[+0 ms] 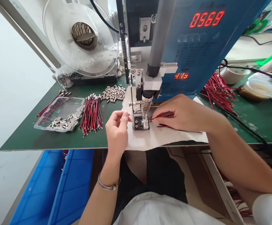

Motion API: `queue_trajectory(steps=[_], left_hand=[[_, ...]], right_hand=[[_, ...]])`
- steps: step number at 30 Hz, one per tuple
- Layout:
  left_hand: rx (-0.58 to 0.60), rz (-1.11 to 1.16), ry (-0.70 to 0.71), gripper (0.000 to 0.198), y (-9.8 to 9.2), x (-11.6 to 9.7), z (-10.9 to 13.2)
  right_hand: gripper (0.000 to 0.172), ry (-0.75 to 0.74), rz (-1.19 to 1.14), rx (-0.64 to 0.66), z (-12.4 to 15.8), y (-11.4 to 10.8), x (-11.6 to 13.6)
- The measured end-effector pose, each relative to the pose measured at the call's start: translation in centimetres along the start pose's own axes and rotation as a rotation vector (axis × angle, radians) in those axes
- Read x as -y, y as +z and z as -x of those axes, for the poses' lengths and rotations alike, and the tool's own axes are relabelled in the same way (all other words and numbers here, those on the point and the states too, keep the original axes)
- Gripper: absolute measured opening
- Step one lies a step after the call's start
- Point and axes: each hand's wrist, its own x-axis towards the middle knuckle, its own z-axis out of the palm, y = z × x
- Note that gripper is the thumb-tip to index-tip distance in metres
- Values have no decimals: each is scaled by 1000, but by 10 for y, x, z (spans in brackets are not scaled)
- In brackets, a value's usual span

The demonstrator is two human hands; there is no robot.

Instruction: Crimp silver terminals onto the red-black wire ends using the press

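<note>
My right hand pinches a thin red-and-black wire, whose tip reaches the small black fixture under the machine's spring-wrapped head. A small silvery connector sits at the fixture's right side, beneath the head. Just left of the fixture, my left hand is closed with thumb and forefinger together; what it holds, if anything, is too small to tell. Another dark wire lies on the white sheet below my right hand.
Left on the green table are a clear tray of metal connectors, a bundle of red-and-black wires and a connector pile. The blue machine stands behind. More wires lie right. Blue bins sit below.
</note>
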Motion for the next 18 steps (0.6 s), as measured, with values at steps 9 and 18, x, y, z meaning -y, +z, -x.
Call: queue_trajectory(steps=[9,18], left_hand=[[73,43,-56,23,0,7,1],[108,-112,-25,20,-3,3,3]], right_hand=[[19,-6,-176,238,-13,-2,-24],[16,-166,-69,-150,-4,25,-28]])
